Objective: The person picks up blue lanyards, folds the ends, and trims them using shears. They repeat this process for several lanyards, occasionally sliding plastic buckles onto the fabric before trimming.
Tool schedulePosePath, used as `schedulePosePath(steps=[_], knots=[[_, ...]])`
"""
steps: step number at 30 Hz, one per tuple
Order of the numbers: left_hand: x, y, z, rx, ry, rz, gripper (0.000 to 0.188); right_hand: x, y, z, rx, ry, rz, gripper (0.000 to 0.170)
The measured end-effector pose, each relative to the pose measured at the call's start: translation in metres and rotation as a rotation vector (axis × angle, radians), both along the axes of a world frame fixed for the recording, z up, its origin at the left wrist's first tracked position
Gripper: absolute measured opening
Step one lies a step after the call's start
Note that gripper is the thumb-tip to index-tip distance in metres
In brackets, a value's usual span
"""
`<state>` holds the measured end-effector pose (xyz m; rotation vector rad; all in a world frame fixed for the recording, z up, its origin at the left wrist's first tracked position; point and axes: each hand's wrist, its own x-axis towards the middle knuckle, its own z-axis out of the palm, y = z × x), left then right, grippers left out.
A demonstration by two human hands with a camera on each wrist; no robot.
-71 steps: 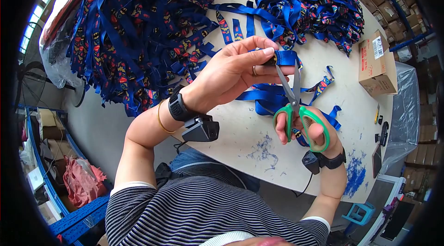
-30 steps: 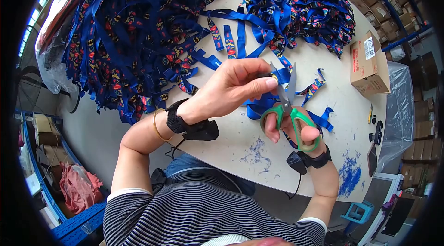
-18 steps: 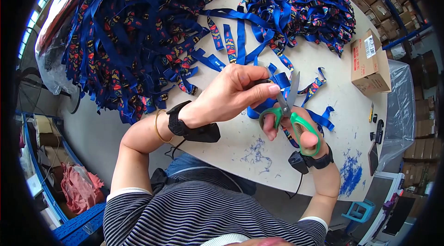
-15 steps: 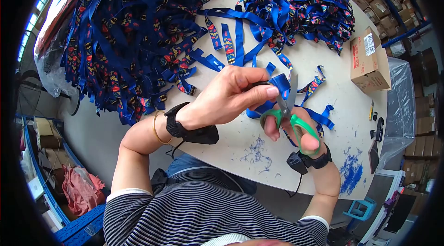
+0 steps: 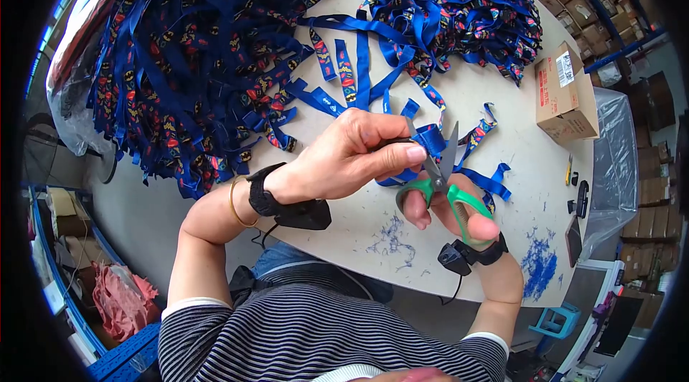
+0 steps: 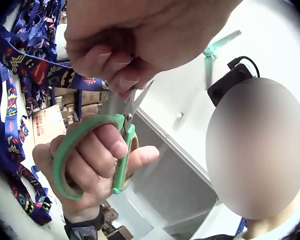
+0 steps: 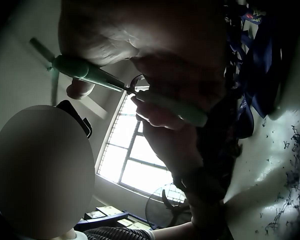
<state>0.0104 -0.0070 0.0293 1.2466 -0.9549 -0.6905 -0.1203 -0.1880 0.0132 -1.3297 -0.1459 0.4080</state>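
Observation:
In the head view the left hand pinches the end of a blue strap between thumb and fingers. The right hand grips green-handled scissors, thumb in one loop and fingers in the other. The blades stand apart, pointing away from the body, right beside the strap end. In the left wrist view the right hand is seen below the left hand, with the blade tips near the left fingertips. A printed strap runs from the left hand. The right wrist view is dark; the scissors cross it.
A large pile of printed blue straps lies at the left and another pile at the back right. Loose straps lie between them. A cardboard box stands at the right. Blue thread scraps lie near the table's front edge.
Since the oldest frame, the left hand has come down and a little left, turning the strap end. The scissors have shifted left with the right hand; their opening varied slightly.

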Motion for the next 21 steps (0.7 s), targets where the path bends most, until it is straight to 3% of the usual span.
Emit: schedulePosePath(steps=[8, 11, 14, 18, 21], knots=[[-0.001, -0.001, -0.002, -0.001, 0.002, -0.004, 0.029, -0.002, 0.006, 0.000, 0.115, 0.043, -0.062, 0.104], [-0.007, -0.004, -0.002, -0.044, 0.255, -0.036, 0.031, -0.002, 0.002, 0.005, 0.087, 0.062, -0.042, 0.103], [-0.016, -0.010, -0.008, -0.091, 0.352, 0.035, 0.030, -0.003, 0.007, 0.002, 0.126, 0.052, -0.098, 0.102], [-0.014, -0.013, -0.008, -0.054, 0.243, 0.033, 0.028, -0.004, 0.007, 0.002, 0.107, 0.027, -0.134, 0.102], [-0.011, -0.007, 0.004, -0.006, 0.014, 0.050, 0.028, -0.008, -0.002, 0.013, -0.012, -0.003, -0.086, 0.101]])
